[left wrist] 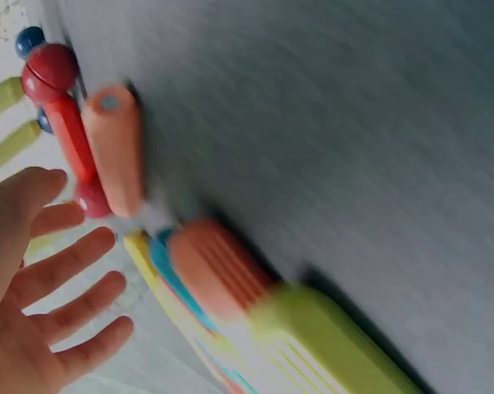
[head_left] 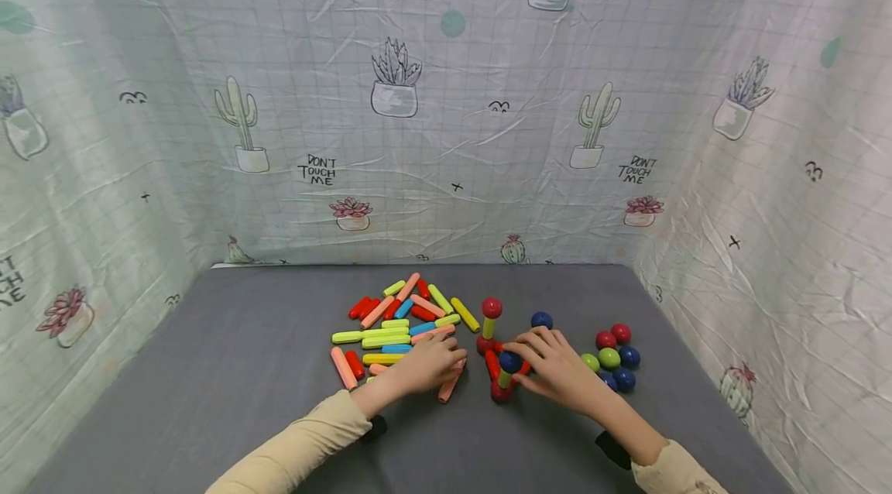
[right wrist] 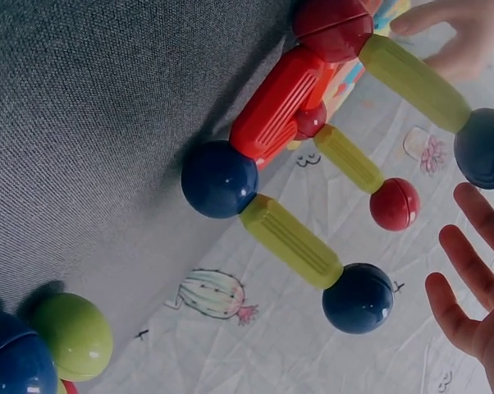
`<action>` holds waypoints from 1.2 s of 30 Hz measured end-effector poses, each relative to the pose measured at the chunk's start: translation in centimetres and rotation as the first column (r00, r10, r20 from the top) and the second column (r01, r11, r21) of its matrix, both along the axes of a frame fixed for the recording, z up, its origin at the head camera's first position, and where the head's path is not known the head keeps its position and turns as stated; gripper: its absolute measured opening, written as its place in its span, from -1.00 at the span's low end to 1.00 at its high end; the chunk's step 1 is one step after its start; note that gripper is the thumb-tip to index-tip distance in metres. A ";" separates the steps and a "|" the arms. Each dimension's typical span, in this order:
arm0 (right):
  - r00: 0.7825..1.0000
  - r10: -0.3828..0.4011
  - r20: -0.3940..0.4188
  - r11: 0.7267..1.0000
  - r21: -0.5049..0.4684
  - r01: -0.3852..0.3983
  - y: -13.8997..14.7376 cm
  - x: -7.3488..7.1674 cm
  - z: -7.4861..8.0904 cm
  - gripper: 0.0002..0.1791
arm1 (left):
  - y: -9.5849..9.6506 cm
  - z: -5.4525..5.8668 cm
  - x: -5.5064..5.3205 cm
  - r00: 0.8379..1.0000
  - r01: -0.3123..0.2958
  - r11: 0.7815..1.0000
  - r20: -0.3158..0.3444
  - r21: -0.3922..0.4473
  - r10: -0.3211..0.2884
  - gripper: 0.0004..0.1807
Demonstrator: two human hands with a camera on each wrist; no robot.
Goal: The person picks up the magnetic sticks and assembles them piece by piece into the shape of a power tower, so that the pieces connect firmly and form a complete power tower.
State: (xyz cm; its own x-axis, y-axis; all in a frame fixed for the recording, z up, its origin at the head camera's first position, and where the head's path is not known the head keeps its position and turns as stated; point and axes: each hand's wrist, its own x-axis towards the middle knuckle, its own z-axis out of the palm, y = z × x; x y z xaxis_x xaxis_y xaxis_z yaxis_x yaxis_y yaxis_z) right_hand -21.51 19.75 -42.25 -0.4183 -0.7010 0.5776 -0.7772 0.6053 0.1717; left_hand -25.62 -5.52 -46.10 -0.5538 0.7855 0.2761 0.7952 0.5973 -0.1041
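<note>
A frame of magnetic rods and balls stands on the table. Red rods (head_left: 492, 365) form its base, and yellow-green uprights (right wrist: 292, 240) rise from the corner balls. A red ball (head_left: 491, 308) tops one upright, a blue ball (right wrist: 358, 297) another. My right hand (head_left: 557, 372) has its thumb and a finger at either side of the near blue top ball (head_left: 510, 361), pinching it; its other fingers are extended. My left hand (head_left: 433, 362) hovers with spread fingers by an orange rod (head_left: 451, 382), which lies beside the frame's base.
Loose rods in yellow-green (head_left: 385, 341), red (head_left: 354, 365) and other colours lie spread left of the frame. Several loose balls, including a green ball (head_left: 609, 358) and a blue ball (head_left: 624, 379), sit to its right. A printed curtain (head_left: 446, 169) surrounds the grey table (head_left: 230, 385).
</note>
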 end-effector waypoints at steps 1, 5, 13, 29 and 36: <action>1.000 -0.001 0.002 1.000 -0.001 0.001 0.0 0.0 0.0 -0.42 | -0.3 -0.1 0.0 1.000 -0.010 1.000 0.002 0.007 0.010 -0.85; 1.000 0.005 0.013 1.000 -0.012 -0.005 -0.1 0.0 0.0 -0.44 | -1.1 -0.8 0.0 1.000 -0.031 1.000 -0.007 -0.002 0.031 -0.77; 0.998 -0.020 0.056 1.000 0.008 0.020 -0.2 0.1 0.0 -0.48 | -0.6 -1.0 0.4 0.997 -0.039 0.995 0.055 -0.091 0.044 -0.57; 0.997 -0.028 0.077 1.000 0.014 0.027 -0.3 0.1 -0.1 -0.48 | 1.7 0.8 0.6 0.724 -0.318 0.829 0.682 0.460 -0.101 -0.56; 0.998 -0.002 0.059 1.000 -0.002 0.002 -0.3 0.1 -0.1 -0.44 | 4.0 0.4 0.7 0.503 -0.515 0.627 0.799 0.584 -0.331 -0.67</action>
State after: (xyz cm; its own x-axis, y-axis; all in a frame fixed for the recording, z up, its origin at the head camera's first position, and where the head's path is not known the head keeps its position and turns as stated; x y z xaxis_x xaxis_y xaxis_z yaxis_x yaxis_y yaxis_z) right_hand -21.44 19.44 -42.34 -0.4528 -0.6992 0.5532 -0.7848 0.6070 0.1249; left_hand -24.89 -1.56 -45.74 -0.8747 0.4813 0.0564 0.1643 0.1851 0.9689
